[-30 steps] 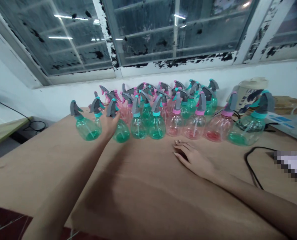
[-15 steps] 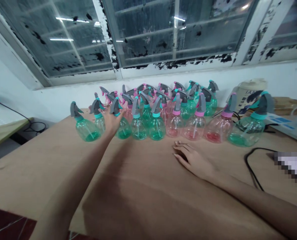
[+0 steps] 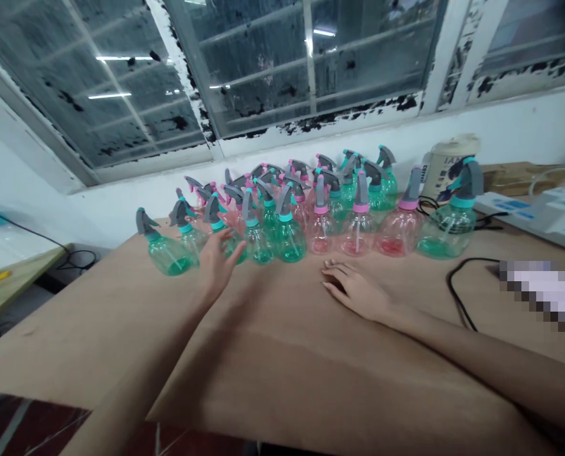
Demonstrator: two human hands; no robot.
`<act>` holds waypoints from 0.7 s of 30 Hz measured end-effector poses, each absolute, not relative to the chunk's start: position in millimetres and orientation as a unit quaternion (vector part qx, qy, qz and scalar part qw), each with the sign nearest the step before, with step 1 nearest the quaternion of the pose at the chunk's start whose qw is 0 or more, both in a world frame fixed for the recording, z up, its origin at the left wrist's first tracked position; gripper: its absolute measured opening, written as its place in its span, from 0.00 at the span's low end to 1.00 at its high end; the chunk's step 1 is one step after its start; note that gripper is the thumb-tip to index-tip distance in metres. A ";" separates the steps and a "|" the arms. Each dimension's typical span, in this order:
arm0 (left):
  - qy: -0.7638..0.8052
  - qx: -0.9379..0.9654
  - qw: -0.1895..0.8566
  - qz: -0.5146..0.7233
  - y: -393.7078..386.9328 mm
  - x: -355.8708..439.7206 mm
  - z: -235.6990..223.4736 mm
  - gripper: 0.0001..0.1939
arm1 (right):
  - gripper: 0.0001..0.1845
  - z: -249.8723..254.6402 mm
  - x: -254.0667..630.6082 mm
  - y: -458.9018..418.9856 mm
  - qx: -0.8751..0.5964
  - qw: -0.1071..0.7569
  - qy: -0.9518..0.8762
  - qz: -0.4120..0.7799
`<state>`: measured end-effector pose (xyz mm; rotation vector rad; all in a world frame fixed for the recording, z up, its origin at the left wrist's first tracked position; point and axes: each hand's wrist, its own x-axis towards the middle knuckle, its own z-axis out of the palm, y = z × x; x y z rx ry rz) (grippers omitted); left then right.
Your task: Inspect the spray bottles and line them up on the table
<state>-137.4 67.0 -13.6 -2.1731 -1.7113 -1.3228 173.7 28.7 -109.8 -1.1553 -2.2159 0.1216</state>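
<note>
The right hand [image 3: 356, 292] is just resting on the surface [image 3: 273, 361], fingers loosely curled with a gap to the thumb, nothing in it. A black cable [image 3: 455, 288] loops off towards the surface's right edge. A bit farther in, the left hand [image 3: 216, 263] is the one that's changed: half a second ago it was up at the neck of a green bottle [image 3: 216, 225], now it's lower and pulled back in front of it, thumb and fingers apart. Looks like the grip's off, so I'd say the bottle is standing by itself; can't tell if a fingertip still brushes it. It's third from the left in the front row, towards the surface's far left corner. Same row: more green ones and three pink bottles [image 3: 356, 237], none of which look shifted. Behind those, more sprayers [image 3: 384, 177] crowd the far edge, with a cup [image 3: 446, 168] at the far right.
</note>
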 end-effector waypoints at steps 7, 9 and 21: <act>-0.620 -0.684 0.057 -0.379 98.2 -86.7 -16.7 0.33 | 0.15 -107.8 173.0 29.1 -0.429 0.312 -0.846 0.042; -0.639 -0.674 0.068 -0.364 101.6 -82.6 -13.2 0.30 | 0.15 -108.0 172.7 29.2 -0.432 0.316 -0.844 0.042; -0.628 -0.714 0.054 -0.303 25.6 -100.6 -7.9 0.23 | 0.16 -107.3 173.2 29.7 -0.437 0.292 -0.850 0.031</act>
